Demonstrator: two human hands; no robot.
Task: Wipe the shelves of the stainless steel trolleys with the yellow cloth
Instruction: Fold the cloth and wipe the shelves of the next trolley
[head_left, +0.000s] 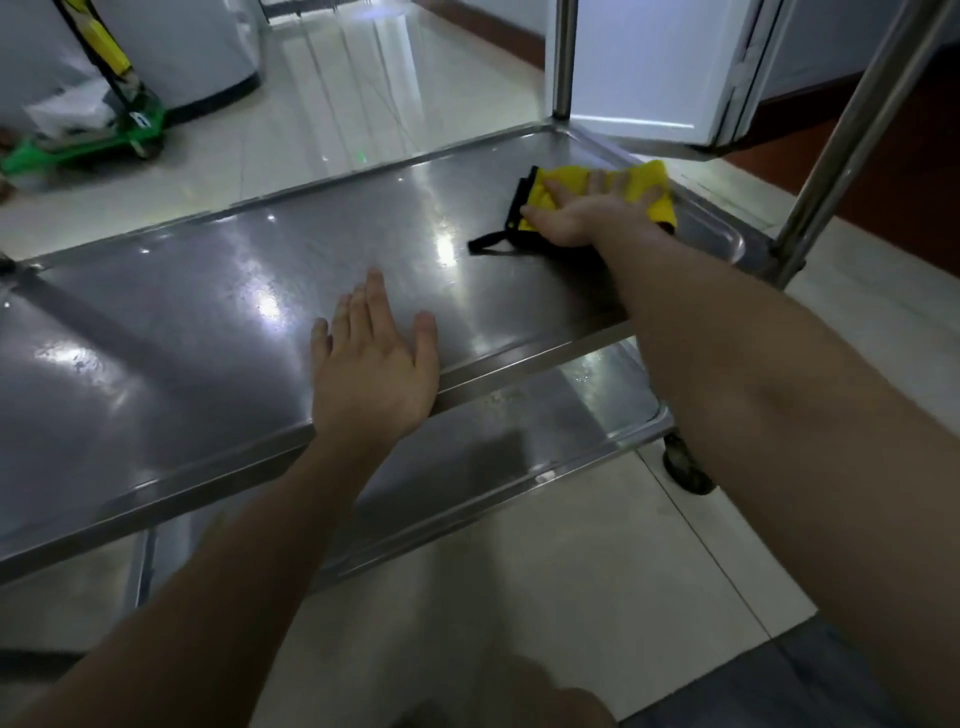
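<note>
A green scooter (88, 140) stands on the pale tiled floor (332, 104) at far left. The trolley's glossy steel shelf (182, 322) spans the view. The left hand (371, 364) lies flat at its near edge, fingers straight and holding nothing. At the shelf's far right corner the right hand (587, 208) presses flat, fingers spread, on the yellow cloth (608, 184). A lower shelf (545, 415), a caster (685, 470) and a white door (649, 62) lie to the right.

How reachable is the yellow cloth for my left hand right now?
Probably yes. The left hand lies flat on the stainless steel shelf, with only bare metal between it and the yellow cloth. The right hand presses on the cloth, though its black strap lies free.
</note>
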